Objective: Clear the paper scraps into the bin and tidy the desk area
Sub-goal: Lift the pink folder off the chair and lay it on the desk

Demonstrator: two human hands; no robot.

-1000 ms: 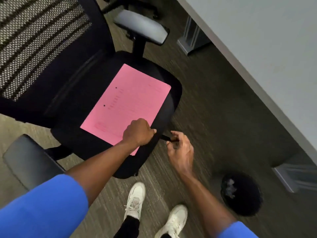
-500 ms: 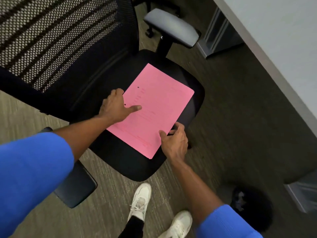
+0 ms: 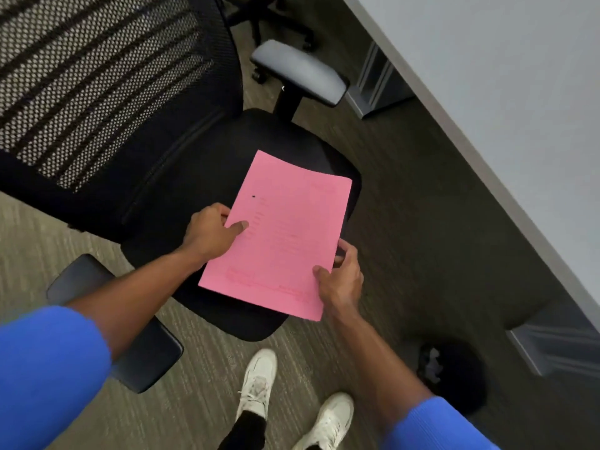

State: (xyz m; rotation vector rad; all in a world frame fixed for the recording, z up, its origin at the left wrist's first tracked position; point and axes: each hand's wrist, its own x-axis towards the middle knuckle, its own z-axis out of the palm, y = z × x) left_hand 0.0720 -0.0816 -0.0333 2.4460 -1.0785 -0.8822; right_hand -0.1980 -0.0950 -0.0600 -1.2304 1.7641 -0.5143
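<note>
Head camera looks steeply down (one view only) onto a nearby chair (image 3: pixel 201 164).

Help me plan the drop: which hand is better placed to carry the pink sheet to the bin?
Probably the right hand: it already pinches the pink sheet at its near right edge, and the black bin sits on the floor on that side.

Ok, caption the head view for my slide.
Both hands, left hand and right hand, grip a pink sheet over a black office chair seat, near a bin.

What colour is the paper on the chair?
Pink sheet of paper, seen best in the head view.
</note>
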